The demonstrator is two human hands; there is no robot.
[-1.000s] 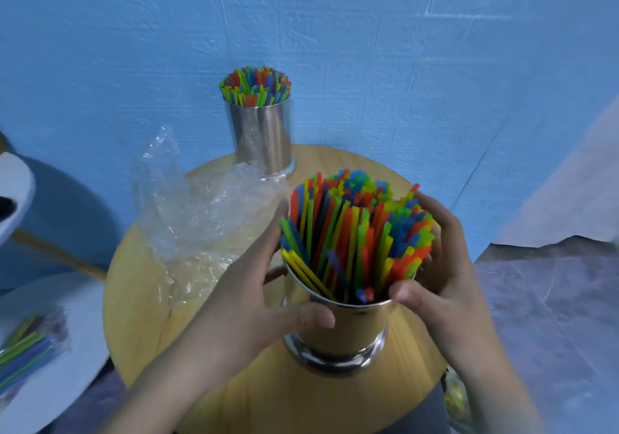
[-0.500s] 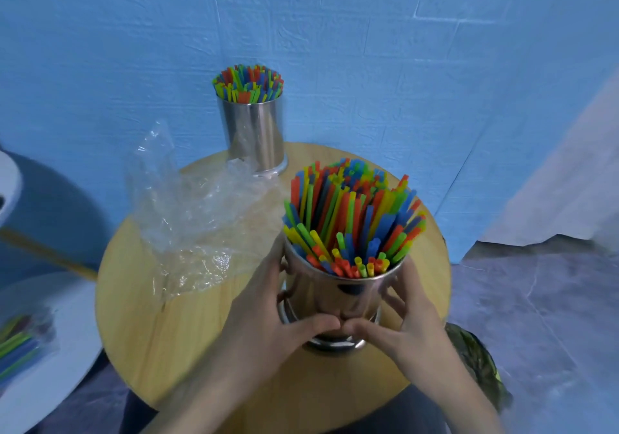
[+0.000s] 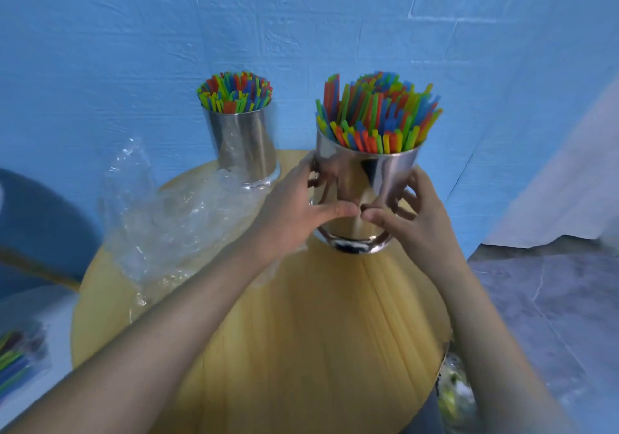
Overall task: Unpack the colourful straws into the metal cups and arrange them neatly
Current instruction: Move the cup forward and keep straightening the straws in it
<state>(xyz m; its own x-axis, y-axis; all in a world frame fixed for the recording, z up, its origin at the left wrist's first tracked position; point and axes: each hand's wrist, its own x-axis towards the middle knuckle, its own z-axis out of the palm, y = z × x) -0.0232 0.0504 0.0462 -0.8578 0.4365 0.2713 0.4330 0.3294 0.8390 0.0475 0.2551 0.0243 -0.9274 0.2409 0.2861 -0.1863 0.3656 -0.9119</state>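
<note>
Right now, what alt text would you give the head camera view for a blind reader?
The left hand and right hand grip a metal cup packed with colourful straws on a round wooden table. A second filled cup stands to its left, beside crumpled clear plastic.

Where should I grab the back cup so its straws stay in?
Take the back cup round its bare steel side at mid-height, from the front, above the wrap by its base. It stands upright, and its straws fill the mouth and stick out past the rim, so a top grip would likely disturb them. The left hand and right hand hold the front cup.
</note>
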